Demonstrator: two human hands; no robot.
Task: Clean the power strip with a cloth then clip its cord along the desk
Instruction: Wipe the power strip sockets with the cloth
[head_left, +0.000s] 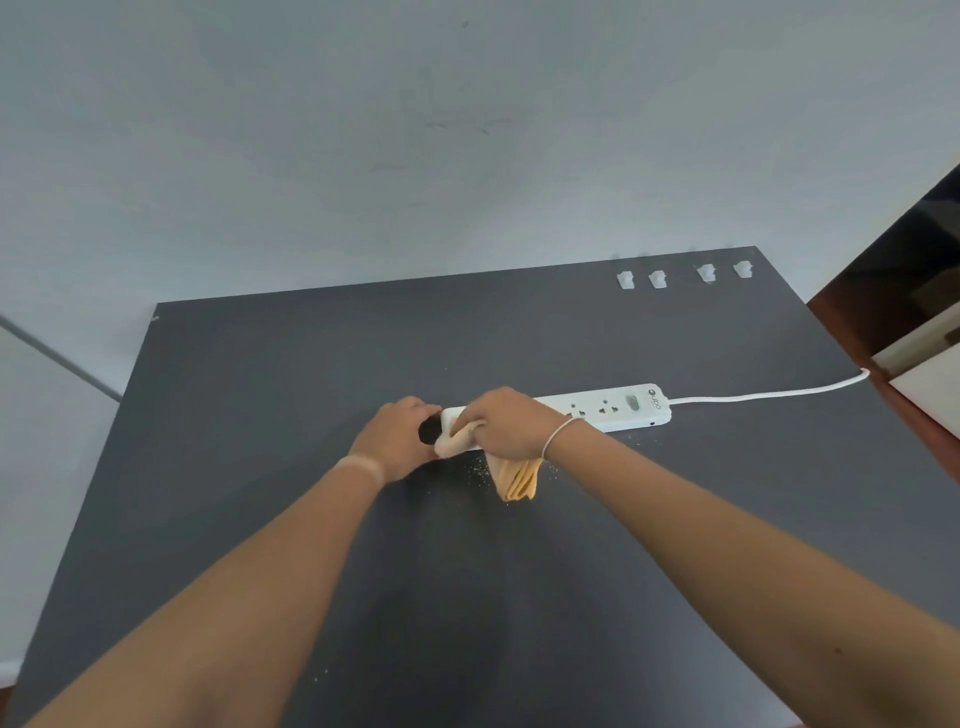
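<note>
Forearms: both bare, reaching from the bottom corners and converging toward the middle of the dark grey desk.
Right hand: palm down, fingers curled tight around an orange cloth, pressing it onto the left part of the power strip; a thin white band circles the wrist.
Cloth: folded, its loose end hanging out below the palm onto the desk — the rest is hidden under the hand.
Left hand: closed around the strip's left end, thumb and fingers curving round it, steadying it against the desk.
Crumbs: fine pale specks scattered on the desk just in front of the strip, near the cloth.
Power strip: white, long, lying flat near the desk's centre, running left to right; sockets, a switch and a dark logo show on its uncovered right half.
Cord: white, leaving the strip's right end and running off the desk's right edge.
Clips: four small white ones in a row near the far right edge — well apart from the cord.
</note>
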